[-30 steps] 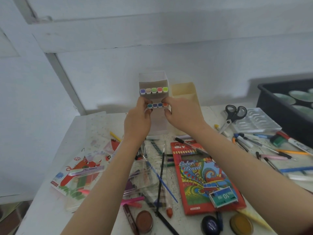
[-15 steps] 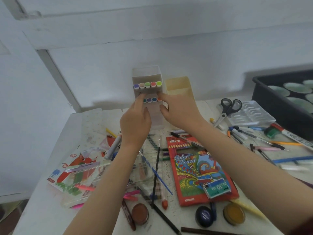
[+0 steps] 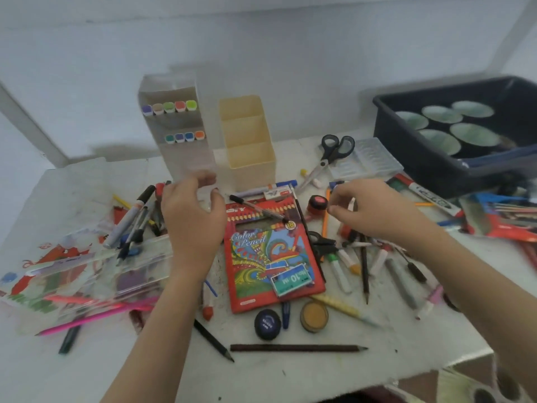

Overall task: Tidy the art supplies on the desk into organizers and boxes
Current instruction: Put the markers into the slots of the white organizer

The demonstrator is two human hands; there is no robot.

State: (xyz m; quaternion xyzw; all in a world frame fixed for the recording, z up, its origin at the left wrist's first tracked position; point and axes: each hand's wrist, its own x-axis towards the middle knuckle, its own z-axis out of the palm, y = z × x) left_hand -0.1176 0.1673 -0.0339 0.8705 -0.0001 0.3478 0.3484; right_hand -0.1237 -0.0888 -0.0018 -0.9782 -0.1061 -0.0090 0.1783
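— What takes up most of the view?
— The white tabletop (image 3: 290,379), littered with pens, pencils and markers. At its far right sits a dark bin (image 3: 421,170) holding round pale discs.

— And the bigger loose things?
— A clear flat case (image 3: 87,271) lies at the left over a printed sheet. A red colour pencil box (image 3: 261,257) lies in the middle with a small green box on its lower corner.

— Where are the organizers?
— At the back, by the wall. The clear organizer (image 3: 180,152) stands upright with two rows of markers (image 3: 169,107) in its upper shelves, and the cream organizer (image 3: 250,167) stands just beside it on the right.

— The hands?
— The left hand (image 3: 191,222) is at the clear organizer's base, its fingers curved and spread apart; blur hides whether they touch it. The right hand (image 3: 374,213) hovers over the pens to the right with its fingers curled, and I cannot tell if they pinch anything.

— Smaller bits?
— Black-handled scissors (image 3: 334,152) lie behind, and a dark pencil (image 3: 296,348) and two round paint pots (image 3: 267,324) lie in front.
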